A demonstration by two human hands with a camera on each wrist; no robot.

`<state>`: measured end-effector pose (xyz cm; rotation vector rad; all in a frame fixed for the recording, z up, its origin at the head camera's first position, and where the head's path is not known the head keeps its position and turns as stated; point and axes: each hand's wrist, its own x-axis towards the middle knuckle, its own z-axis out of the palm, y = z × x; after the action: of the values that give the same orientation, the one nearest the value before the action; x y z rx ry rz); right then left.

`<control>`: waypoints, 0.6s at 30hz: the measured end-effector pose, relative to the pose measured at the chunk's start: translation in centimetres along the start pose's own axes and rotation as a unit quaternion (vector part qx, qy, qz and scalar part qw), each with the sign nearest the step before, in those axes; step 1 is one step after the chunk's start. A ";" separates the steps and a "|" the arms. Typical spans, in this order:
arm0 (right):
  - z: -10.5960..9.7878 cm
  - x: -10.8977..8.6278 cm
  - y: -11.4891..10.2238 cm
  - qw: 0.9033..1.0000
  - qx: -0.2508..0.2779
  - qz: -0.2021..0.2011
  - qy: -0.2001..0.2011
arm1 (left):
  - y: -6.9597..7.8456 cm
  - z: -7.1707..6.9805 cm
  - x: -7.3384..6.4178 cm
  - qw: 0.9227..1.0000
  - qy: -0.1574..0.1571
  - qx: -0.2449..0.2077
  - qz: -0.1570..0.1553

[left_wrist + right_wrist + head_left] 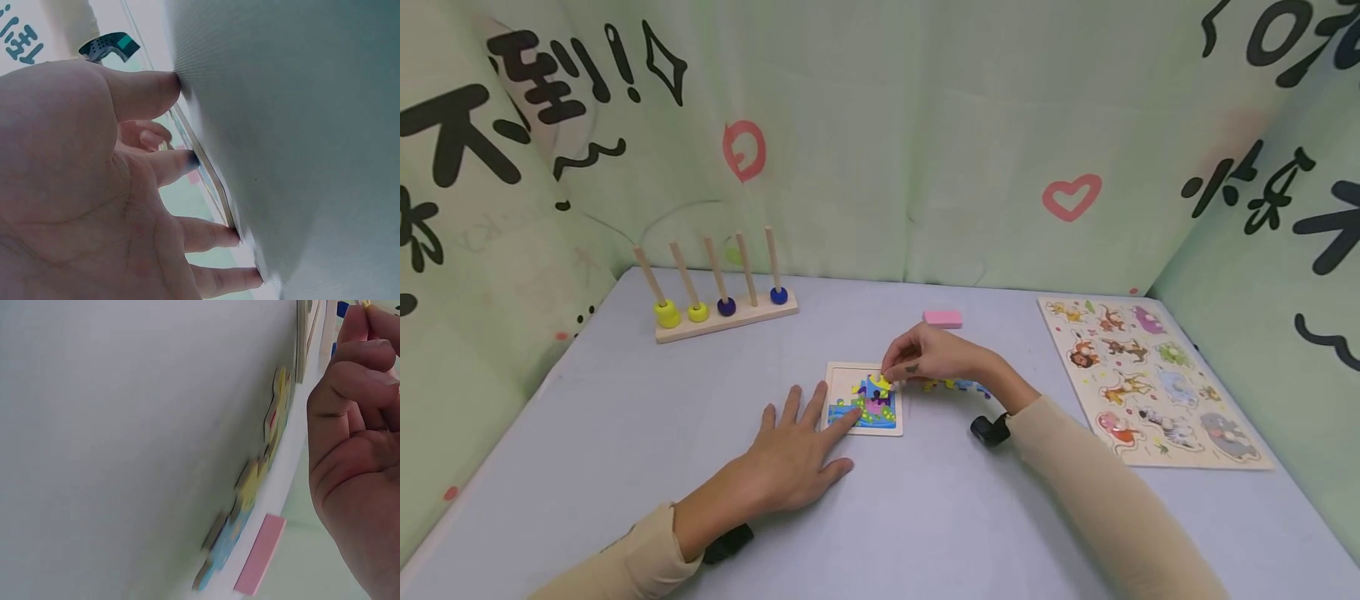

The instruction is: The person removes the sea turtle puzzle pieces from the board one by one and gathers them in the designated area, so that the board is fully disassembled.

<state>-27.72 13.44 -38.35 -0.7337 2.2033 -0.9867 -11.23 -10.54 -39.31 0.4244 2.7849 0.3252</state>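
A small jigsaw puzzle in a wooden tray (837, 377) lies mid-table, its lower part filled with blue, green and pink pieces. My left hand (793, 467) is spread with the palm down. Its index finger reaches over the tray's lower part, and the middle fingertip is at the left edge. Thumb and fingers of my right hand (934, 354) pinch a yellow puzzle piece (881, 384) over the tray's upper right area. Only a sliver of that piece shows in the right wrist view. Loose puzzle pieces (249, 490) lie right of the tray, partly under the right wrist.
Behind the right hand is a pink block (942, 318). A wooden peg stand (745, 315) with yellow and blue beads stands back left. At right lies a large animal puzzle board (1082, 392). Fabric walls with writing enclose the table.
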 end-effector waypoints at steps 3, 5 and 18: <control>-0.5 -0.9 0.4 1.000 0.002 0.007 0.002 | -0.1 0.0 0.0 1.000 0.001 -0.001 0.002; -0.8 -1.5 0.7 1.000 0.002 0.012 0.006 | -0.1 0.0 -0.1 1.000 0.004 -0.001 0.005; -1.9 -4.0 3.1 0.999 0.002 0.030 0.028 | -0.2 -0.2 -0.2 1.000 0.010 -0.002 0.012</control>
<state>-27.16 18.83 -38.50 -0.6408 2.2566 -0.9927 -11.15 -10.82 -39.08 0.4555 2.8001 0.3435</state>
